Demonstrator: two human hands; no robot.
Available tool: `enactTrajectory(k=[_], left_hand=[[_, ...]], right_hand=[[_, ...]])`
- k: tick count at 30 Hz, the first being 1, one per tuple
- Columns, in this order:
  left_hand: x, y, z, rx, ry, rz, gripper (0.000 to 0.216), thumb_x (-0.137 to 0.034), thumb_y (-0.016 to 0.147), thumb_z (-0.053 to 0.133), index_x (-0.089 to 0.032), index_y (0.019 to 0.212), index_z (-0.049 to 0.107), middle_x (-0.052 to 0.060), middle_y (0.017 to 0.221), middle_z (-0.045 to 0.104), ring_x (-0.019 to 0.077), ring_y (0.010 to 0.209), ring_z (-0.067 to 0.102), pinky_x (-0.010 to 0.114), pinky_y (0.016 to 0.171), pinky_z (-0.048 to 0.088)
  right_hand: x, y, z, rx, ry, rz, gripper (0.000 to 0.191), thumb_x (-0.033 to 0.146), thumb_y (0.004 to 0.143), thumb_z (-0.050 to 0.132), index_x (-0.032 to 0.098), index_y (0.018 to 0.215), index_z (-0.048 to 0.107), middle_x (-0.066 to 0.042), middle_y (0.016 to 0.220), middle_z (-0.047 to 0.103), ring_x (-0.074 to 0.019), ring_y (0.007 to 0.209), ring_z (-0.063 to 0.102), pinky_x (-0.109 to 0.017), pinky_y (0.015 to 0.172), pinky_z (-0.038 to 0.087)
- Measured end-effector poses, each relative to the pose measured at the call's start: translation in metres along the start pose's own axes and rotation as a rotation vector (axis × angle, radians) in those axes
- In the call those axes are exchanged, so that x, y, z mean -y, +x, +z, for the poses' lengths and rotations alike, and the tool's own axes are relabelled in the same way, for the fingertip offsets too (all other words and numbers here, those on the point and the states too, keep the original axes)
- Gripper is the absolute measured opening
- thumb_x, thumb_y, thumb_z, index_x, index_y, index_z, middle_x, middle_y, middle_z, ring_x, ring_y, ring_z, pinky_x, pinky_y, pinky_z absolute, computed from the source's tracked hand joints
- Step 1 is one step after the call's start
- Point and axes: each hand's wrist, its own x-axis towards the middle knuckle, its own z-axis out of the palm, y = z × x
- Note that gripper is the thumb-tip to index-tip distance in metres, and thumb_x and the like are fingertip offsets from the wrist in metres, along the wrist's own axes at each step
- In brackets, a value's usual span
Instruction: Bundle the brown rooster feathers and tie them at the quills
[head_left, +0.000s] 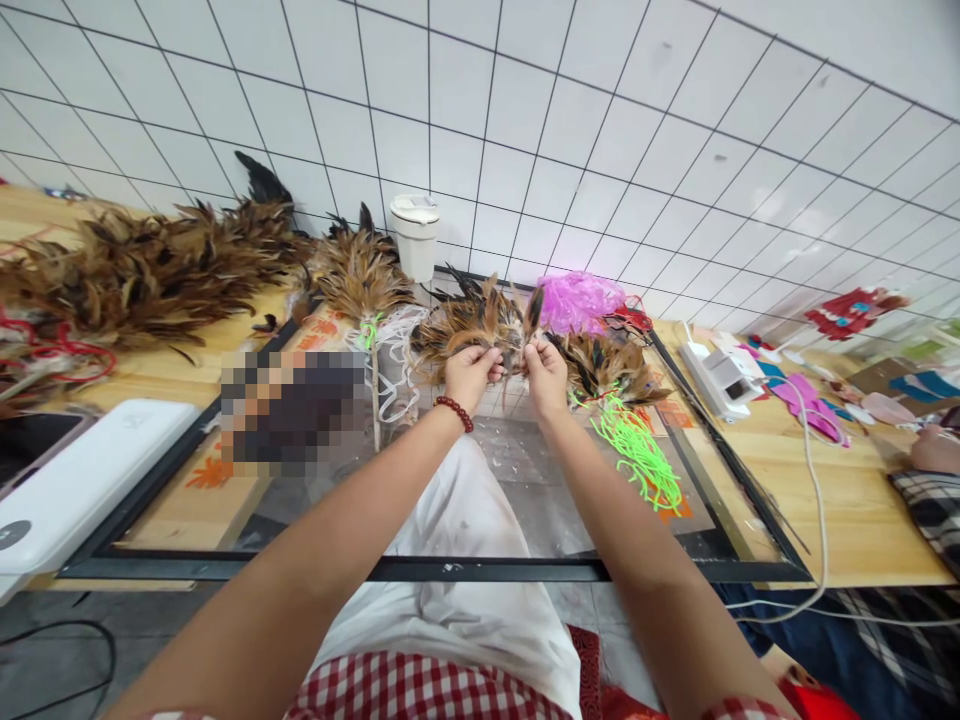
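Note:
My left hand (471, 376), with a beaded bracelet on its wrist, is closed in a pinch at the front of a brown and black feather pile (457, 325). What its fingertips grip is too small to make out. Close beside it, my right hand (546, 374) pinches a single dark-tipped feather (534, 312) that points upward. More brown feathers (607, 365) lie to the right, with bright green cords (641, 455) in front of them. On the left, a feather bunch (360, 275) is fixed to a stick tied with green cord, next to loose white cords (397, 350).
A black-framed clear panel (480, 570) spans the work area. Behind it stand a white lidded bin (415, 235) and a pink plastic bag (577, 300). A large feather heap (150, 270) and a white power bank (97, 490) lie left. A power strip (716, 375) and another person's sleeve (926, 510) are right.

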Motion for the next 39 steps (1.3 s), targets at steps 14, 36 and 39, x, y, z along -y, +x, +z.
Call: enactTrajectory(k=[14,36,39], left_hand=[[0.0,0.0,-0.002,0.087,-0.005,-0.02,0.025,-0.031,0.058,0.08,-0.012,0.063,0.066,-0.003,0.05,0.055,0.0044,0.044,0.048,0.017,0.047,0.04],[-0.006,-0.001,0.001,0.041,-0.201,-0.03,0.016,-0.025,0.07,0.072,-0.012,0.071,0.064,-0.001,0.064,0.06,0.0053,0.058,0.055,0.019,0.06,0.046],[-0.007,-0.003,0.0,0.098,-0.238,-0.081,0.02,-0.026,0.064,0.077,-0.012,0.069,0.063,0.0,0.066,0.062,0.0051,0.058,0.056,0.018,0.059,0.046]], right_hand=[[0.0,-0.013,0.006,0.215,-0.33,-0.031,0.023,0.042,0.08,0.05,0.02,0.077,0.052,0.001,0.069,0.056,-0.0125,0.066,0.052,-0.026,0.069,0.046],[0.014,-0.023,0.004,0.232,-0.574,-0.263,0.02,0.036,0.084,0.054,0.02,0.079,0.064,-0.003,0.081,0.065,-0.0162,0.078,0.057,-0.028,0.078,0.044],[0.011,-0.021,0.003,0.161,-0.602,-0.293,0.02,0.038,0.083,0.055,0.021,0.077,0.062,-0.003,0.079,0.063,-0.016,0.077,0.056,-0.028,0.077,0.044]])
